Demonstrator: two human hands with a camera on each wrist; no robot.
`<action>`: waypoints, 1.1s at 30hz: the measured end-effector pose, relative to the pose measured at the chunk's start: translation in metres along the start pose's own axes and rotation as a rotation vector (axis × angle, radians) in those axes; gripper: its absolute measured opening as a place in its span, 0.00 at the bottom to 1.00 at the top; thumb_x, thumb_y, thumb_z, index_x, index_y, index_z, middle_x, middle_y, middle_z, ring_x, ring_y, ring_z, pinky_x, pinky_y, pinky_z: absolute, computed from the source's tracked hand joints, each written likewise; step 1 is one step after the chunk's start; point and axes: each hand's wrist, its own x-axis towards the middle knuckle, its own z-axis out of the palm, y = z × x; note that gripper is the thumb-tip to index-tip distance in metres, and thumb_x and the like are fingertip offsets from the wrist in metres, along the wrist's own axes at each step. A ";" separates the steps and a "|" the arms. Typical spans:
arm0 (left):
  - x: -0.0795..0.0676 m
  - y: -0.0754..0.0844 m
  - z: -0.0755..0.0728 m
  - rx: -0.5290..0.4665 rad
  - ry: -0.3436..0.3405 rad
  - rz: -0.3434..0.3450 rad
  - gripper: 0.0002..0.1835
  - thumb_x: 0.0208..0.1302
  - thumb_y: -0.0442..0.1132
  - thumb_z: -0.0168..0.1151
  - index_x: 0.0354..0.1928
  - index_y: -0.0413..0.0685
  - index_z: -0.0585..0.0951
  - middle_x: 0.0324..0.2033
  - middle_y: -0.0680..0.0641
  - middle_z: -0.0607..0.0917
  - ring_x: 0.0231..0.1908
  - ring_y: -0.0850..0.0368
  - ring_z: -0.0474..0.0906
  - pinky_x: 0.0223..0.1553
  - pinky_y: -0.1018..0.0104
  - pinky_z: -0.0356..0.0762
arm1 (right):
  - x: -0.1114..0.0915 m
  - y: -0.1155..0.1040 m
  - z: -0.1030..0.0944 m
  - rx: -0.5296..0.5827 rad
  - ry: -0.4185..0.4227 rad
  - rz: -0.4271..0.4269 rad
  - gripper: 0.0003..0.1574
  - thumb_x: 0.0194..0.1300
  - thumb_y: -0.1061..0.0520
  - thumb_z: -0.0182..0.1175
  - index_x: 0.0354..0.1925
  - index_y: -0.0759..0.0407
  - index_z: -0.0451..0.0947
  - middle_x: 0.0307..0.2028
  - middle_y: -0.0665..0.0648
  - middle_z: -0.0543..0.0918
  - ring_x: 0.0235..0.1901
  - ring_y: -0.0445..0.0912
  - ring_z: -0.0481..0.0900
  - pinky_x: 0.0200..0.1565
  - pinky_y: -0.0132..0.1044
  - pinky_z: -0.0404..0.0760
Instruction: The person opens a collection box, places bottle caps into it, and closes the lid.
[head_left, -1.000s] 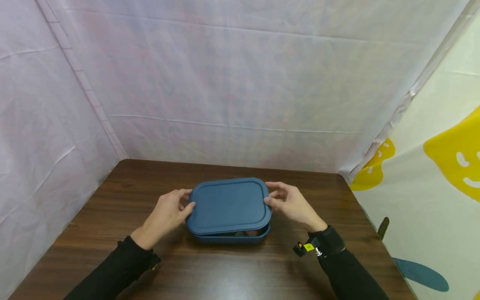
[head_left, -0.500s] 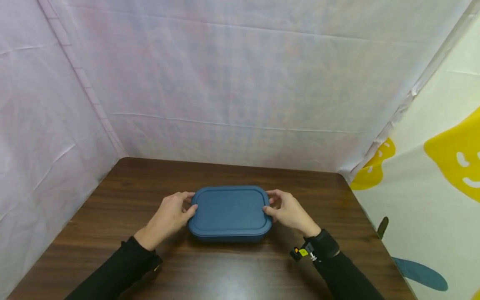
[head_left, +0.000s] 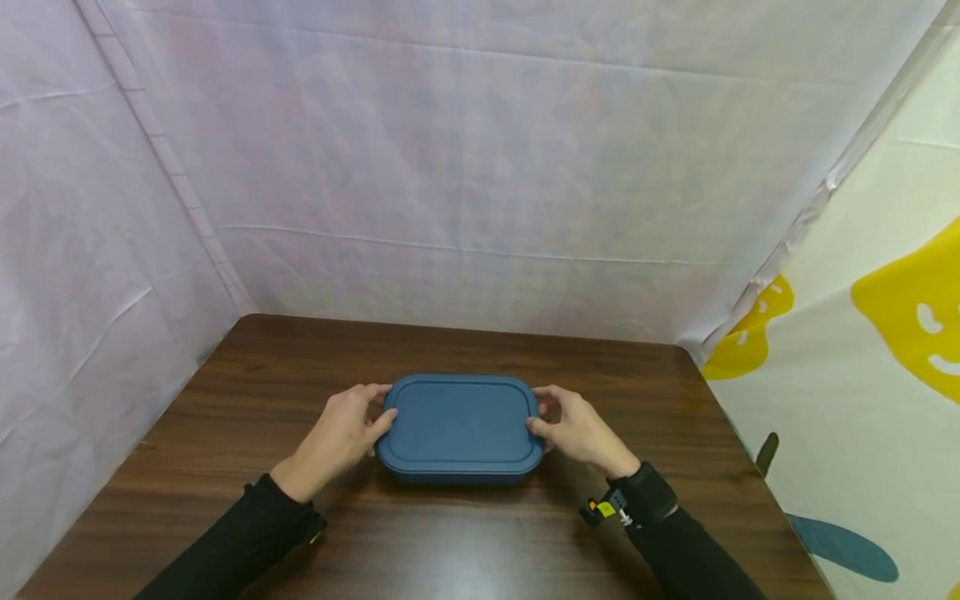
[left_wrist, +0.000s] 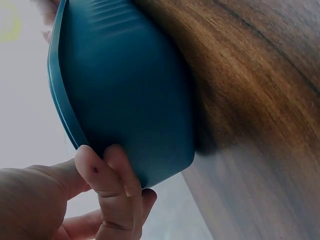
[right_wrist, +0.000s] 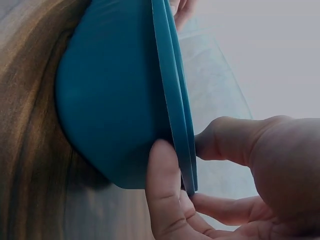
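Observation:
A blue rectangular lunch box (left_wrist: 130, 85) stands on the table, its matching lid (head_left: 459, 423) lying level over it. At the lid's left end my left hand (head_left: 341, 433) pinches the edge, thumb on top and fingers below the rim. My right hand (head_left: 577, 427) grips the opposite end in the same way. The right wrist view shows the thumb against the lid's top and a finger (right_wrist: 162, 185) against the box wall under the rim. Whatever lies inside the box is hidden by the lid.
The dark wood table (head_left: 300, 350) reaches back to a pale cloth wall (head_left: 465, 167). On the right hangs a white cloth (head_left: 840, 433) with yellow smiling shapes. A black strap with a small device (head_left: 600, 508) sits on my right wrist.
The lid was tilted, with a gap at the front right showing the inside. Both hands have lowered it onto the box, closing the gap; the last half second shows almost no movement.

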 end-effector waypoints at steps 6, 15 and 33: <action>0.000 -0.002 0.002 -0.008 -0.011 0.001 0.29 0.85 0.36 0.69 0.80 0.29 0.77 0.60 0.28 0.87 0.20 0.62 0.80 0.23 0.67 0.81 | 0.000 0.001 0.000 0.041 -0.032 -0.010 0.39 0.84 0.57 0.70 0.84 0.69 0.71 0.50 0.62 0.81 0.34 0.46 0.89 0.41 0.54 0.96; -0.002 0.000 0.001 -0.022 -0.023 0.004 0.29 0.86 0.36 0.68 0.80 0.28 0.77 0.52 0.30 0.87 0.17 0.62 0.80 0.23 0.68 0.81 | 0.000 0.003 -0.001 0.033 -0.069 -0.032 0.40 0.86 0.57 0.68 0.85 0.70 0.69 0.42 0.61 0.87 0.28 0.47 0.91 0.37 0.53 0.96; 0.000 -0.006 -0.007 -0.092 -0.161 0.044 0.35 0.91 0.40 0.62 0.90 0.34 0.66 0.26 0.49 0.83 0.22 0.48 0.84 0.27 0.65 0.81 | 0.015 0.006 -0.007 0.048 -0.082 -0.037 0.36 0.89 0.56 0.65 0.86 0.64 0.72 0.42 0.64 0.91 0.29 0.49 0.93 0.40 0.56 0.97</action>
